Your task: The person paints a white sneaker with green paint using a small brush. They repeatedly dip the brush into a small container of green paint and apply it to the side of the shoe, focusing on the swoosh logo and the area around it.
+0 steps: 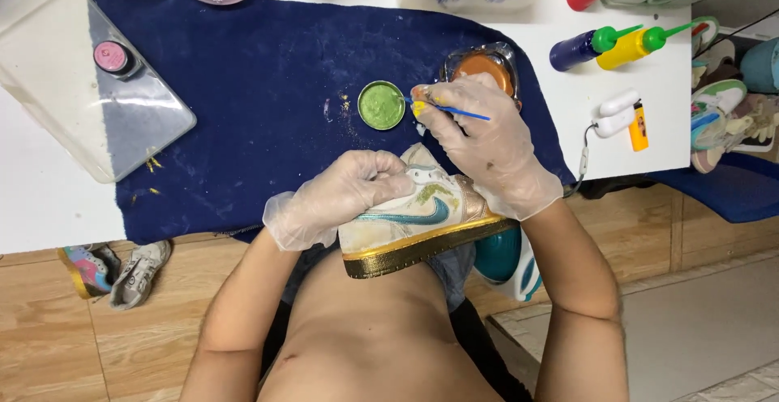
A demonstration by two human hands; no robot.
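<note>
The white high-top sneaker (422, 211), held by gloved left hand (345, 195) fingers w/ its sole edge already gold and some green near the teal swoosh, seems half painted; right hand (487, 146) fingers pinch thin blue brush (450, 110) at round green paint pot (381, 105) on the counter.

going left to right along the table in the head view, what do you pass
clear plastic lid with a small pink-capped jar → green paint pot → right hand holding a blue paintbrush → blue squeeze bottle → yellow squeeze bottle
</note>
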